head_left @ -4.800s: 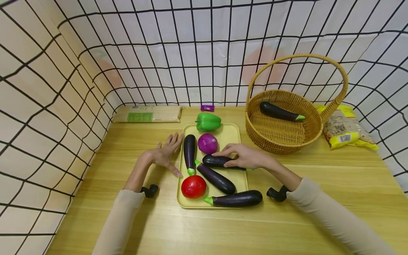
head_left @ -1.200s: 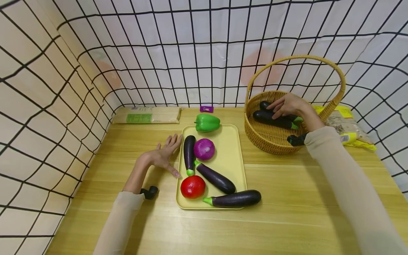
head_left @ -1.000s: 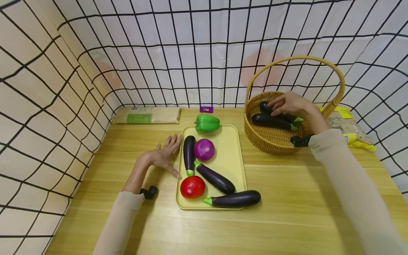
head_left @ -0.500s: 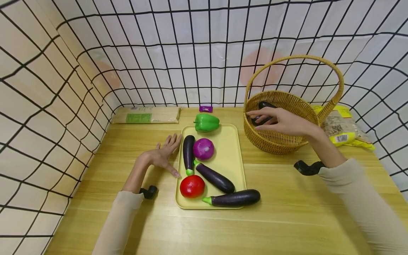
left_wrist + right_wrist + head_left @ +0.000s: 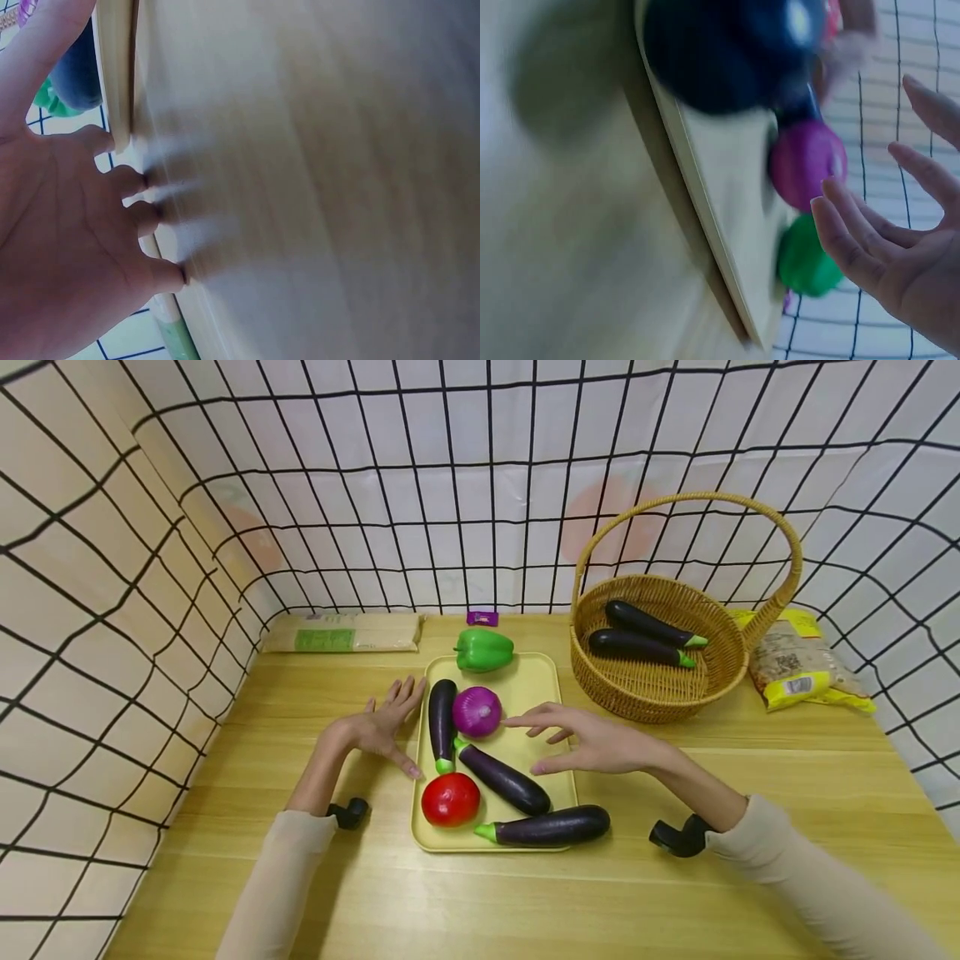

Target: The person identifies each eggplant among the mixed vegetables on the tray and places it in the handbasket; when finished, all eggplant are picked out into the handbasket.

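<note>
My right hand (image 5: 588, 742) hovers over the right side of the yellow tray (image 5: 538, 670), fingers spread and holding nothing. Just left of its fingertips sits a purple onion (image 5: 477, 712). Below it an eggplant (image 5: 504, 778) lies slanted on the tray, and another eggplant (image 5: 553, 827) overhangs the tray's lower right corner. A third eggplant (image 5: 442, 723) lies along the left side, above a red tomato (image 5: 451, 799). My left hand (image 5: 381, 728) rests spread at the tray's left edge; in the left wrist view its fingertips touch the tabletop (image 5: 315, 195).
A wicker basket (image 5: 637, 699) with a tall handle stands back right, two eggplants (image 5: 637, 647) inside. A green bell pepper (image 5: 484, 650) sits at the tray's far edge. Behind are a long packet (image 5: 360, 632), a small purple packet (image 5: 482, 618), a yellow bag (image 5: 798, 660) and a wire grid.
My right hand carried an eggplant from the tray into the basket, let go of it, and came back over the tray. The onion shifted slightly left and down. My left hand stayed put.
</note>
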`<state>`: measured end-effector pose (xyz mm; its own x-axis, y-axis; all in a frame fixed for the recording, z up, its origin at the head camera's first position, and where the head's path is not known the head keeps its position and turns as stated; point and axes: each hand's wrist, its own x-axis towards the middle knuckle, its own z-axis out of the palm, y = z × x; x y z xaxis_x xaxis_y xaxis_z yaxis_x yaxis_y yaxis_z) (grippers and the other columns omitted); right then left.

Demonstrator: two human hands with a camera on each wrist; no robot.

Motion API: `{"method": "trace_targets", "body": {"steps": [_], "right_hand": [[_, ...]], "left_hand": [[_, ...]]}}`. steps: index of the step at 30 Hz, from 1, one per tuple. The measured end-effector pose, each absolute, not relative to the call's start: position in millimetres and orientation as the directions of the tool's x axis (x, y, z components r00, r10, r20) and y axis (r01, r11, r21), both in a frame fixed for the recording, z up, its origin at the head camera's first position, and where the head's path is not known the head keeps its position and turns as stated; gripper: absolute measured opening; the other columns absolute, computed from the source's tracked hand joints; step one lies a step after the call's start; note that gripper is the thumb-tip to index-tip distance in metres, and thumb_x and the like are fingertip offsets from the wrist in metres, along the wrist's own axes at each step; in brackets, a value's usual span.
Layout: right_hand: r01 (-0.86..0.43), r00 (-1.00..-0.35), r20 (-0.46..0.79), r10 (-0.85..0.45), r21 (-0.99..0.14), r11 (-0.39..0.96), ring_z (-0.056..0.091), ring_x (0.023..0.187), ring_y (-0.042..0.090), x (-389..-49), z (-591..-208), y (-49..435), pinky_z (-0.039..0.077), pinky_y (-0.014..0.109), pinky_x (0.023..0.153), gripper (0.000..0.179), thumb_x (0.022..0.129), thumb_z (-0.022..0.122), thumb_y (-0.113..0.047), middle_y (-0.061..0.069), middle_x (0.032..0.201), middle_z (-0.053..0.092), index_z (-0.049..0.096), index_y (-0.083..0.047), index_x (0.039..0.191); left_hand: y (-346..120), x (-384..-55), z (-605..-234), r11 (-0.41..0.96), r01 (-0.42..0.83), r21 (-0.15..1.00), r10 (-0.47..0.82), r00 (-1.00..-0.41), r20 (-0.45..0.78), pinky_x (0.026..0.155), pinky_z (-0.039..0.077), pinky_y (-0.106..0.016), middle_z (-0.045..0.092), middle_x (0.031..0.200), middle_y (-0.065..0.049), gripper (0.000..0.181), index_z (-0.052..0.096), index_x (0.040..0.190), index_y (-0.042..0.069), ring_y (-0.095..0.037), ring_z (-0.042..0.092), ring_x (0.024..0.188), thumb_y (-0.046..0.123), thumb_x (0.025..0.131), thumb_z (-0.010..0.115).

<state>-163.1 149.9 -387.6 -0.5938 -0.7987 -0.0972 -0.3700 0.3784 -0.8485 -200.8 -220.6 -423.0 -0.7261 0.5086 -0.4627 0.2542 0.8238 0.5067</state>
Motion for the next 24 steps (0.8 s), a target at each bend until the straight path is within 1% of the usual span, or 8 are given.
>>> {"method": "trace_targets", "body": {"steps": [3, 7, 9, 11, 15, 18, 20, 24], "right_hand": [[-0.336, -0.585, -0.13, -0.801, -0.86, 0.385, 0.056, 0.131, 0.04, -157.9, -394.7, 140.2, 0.053, 0.057, 0.108, 0.062, 0.097, 0.074, -0.026, 0.018, 0.146, 0.055, 0.052, -0.016, 0.153], [-0.293, -0.595, -0.178, -0.784, -0.86, 0.417, 0.059, 0.129, 0.039, -154.3, -403.7, 130.8, 0.059, 0.044, 0.102, 0.062, 0.097, 0.075, -0.026, 0.019, 0.138, 0.06, 0.052, -0.012, 0.153], [-0.274, -0.599, -0.198, -0.776, -0.86, 0.43, 0.06, 0.128, 0.038, -152.5, -407.3, 127.2, 0.061, 0.039, 0.099, 0.063, 0.096, 0.075, -0.024, 0.018, 0.137, 0.061, 0.051, -0.01, 0.153], [-0.26, -0.602, -0.214, -0.769, -0.858, 0.442, 0.061, 0.127, 0.036, -150.9, -409.9, 123.9, 0.061, 0.036, 0.097, 0.065, 0.096, 0.075, -0.023, 0.018, 0.137, 0.061, 0.05, -0.011, 0.154], [-0.241, -0.598, -0.236, -0.766, -0.859, 0.452, 0.062, 0.126, 0.033, -148.8, -415.1, 119.4, 0.061, 0.036, 0.099, 0.067, 0.096, 0.076, -0.021, 0.016, 0.138, 0.062, 0.048, -0.012, 0.156], [-0.254, -0.598, -0.231, -0.767, -0.854, 0.455, 0.064, 0.125, 0.032, -148.6, -417.4, 117.1, 0.061, 0.038, 0.099, 0.067, 0.095, 0.076, -0.021, 0.016, 0.136, 0.063, 0.048, -0.013, 0.155], [-0.283, -0.598, -0.223, -0.77, -0.84, 0.463, 0.065, 0.124, 0.031, -148.8, -417.9, 116.1, 0.06, 0.04, 0.1, 0.065, 0.096, 0.076, -0.022, 0.016, 0.135, 0.065, 0.05, -0.013, 0.154], [-0.331, -0.578, -0.21, -0.789, -0.823, 0.461, 0.066, 0.122, 0.032, -149.7, -416.8, 114.6, 0.058, 0.046, 0.102, 0.06, 0.097, 0.074, -0.022, 0.015, 0.133, 0.068, 0.053, -0.01, 0.152]], "left_hand": [[-220.6, -201.0, -422.3, 0.824, 0.254, 0.507, 0.509, -0.725, -0.463, 0.121, -0.012, -0.075, -0.028, 0.169, -0.023, 0.153, -0.02, 0.163, 0.012, -0.044, -0.026, 0.157, 0.047, 0.069, 0.095], [-220.6, -201.1, -422.2, 0.823, 0.252, 0.508, 0.509, -0.724, -0.465, 0.122, -0.012, -0.075, -0.028, 0.169, -0.023, 0.152, -0.02, 0.163, 0.012, -0.043, -0.026, 0.156, 0.046, 0.069, 0.095], [-220.6, -201.1, -422.5, 0.823, 0.252, 0.508, 0.509, -0.724, -0.465, 0.122, -0.013, -0.075, -0.028, 0.169, -0.023, 0.152, -0.02, 0.163, 0.012, -0.043, -0.026, 0.157, 0.046, 0.069, 0.095], [-220.5, -201.3, -422.7, 0.822, 0.248, 0.513, 0.509, -0.723, -0.466, 0.122, -0.013, -0.074, -0.028, 0.169, -0.022, 0.152, -0.02, 0.163, 0.012, -0.043, -0.027, 0.156, 0.046, 0.069, 0.095], [-220.2, -201.5, -422.7, 0.821, 0.24, 0.518, 0.508, -0.723, -0.469, 0.122, -0.014, -0.073, -0.029, 0.169, -0.021, 0.152, -0.02, 0.163, 0.013, -0.042, -0.028, 0.156, 0.045, 0.069, 0.095], [-220.2, -201.5, -422.8, 0.82, 0.235, 0.521, 0.506, -0.723, -0.471, 0.122, -0.015, -0.073, -0.029, 0.169, -0.021, 0.153, -0.021, 0.163, 0.013, -0.042, -0.028, 0.156, 0.044, 0.069, 0.095], [-220.4, -201.5, -422.9, 0.821, 0.233, 0.52, 0.504, -0.723, -0.472, 0.122, -0.015, -0.073, -0.029, 0.169, -0.021, 0.153, -0.021, 0.163, 0.013, -0.042, -0.028, 0.156, 0.045, 0.069, 0.095], [-221.1, -201.2, -422.9, 0.822, 0.236, 0.519, 0.505, -0.723, -0.471, 0.122, -0.014, -0.073, -0.029, 0.168, -0.022, 0.152, -0.02, 0.163, 0.013, -0.042, -0.028, 0.156, 0.045, 0.069, 0.095]]}}
